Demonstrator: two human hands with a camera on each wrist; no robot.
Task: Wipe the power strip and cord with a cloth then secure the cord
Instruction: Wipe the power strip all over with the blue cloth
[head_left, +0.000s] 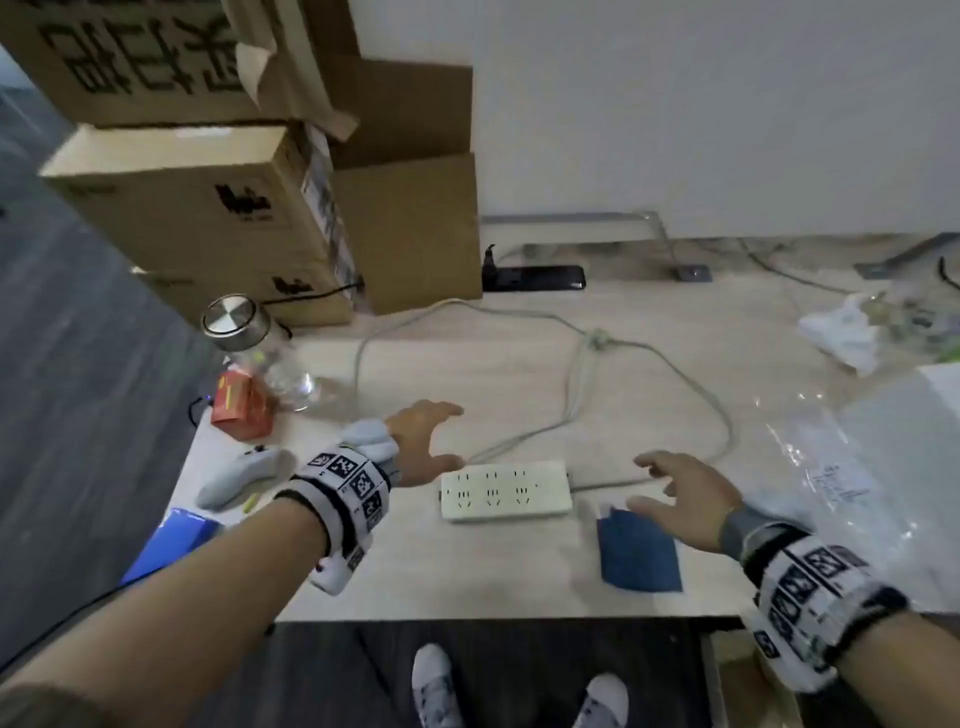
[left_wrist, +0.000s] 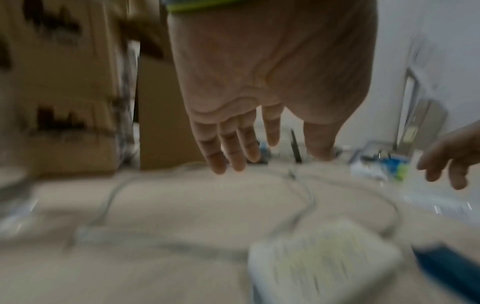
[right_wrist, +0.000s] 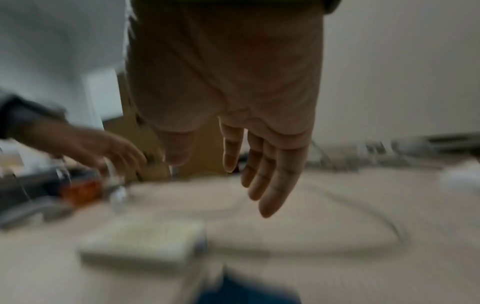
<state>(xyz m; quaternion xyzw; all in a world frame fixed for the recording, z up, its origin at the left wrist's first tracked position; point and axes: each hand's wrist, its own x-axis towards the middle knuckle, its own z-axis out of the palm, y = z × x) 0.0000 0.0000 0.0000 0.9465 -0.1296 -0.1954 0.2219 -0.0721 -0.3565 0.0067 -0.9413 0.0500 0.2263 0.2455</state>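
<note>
Desk (head_left: 519, 582) edge near power strip (head_left: 506, 491), cloth (head_left: 636, 553).

Both hands hang spread above the table (head_left: 467, 571), holding nothing. The left hand (head_left: 423, 441) has straight fingers; the white power strip (head_left: 505, 491) lies just right of its thumb. The right hand (head_left: 685, 499) is open too, with the strip to its left and the blue cloth (head_left: 639, 556) flat beneath its palm. The grey cord (head_left: 576, 384) loops out past both sets of fingertips, knotted at the far side. A glass jar (head_left: 260, 348) and an orange box (head_left: 241, 405) sit left of the left hand
</note>
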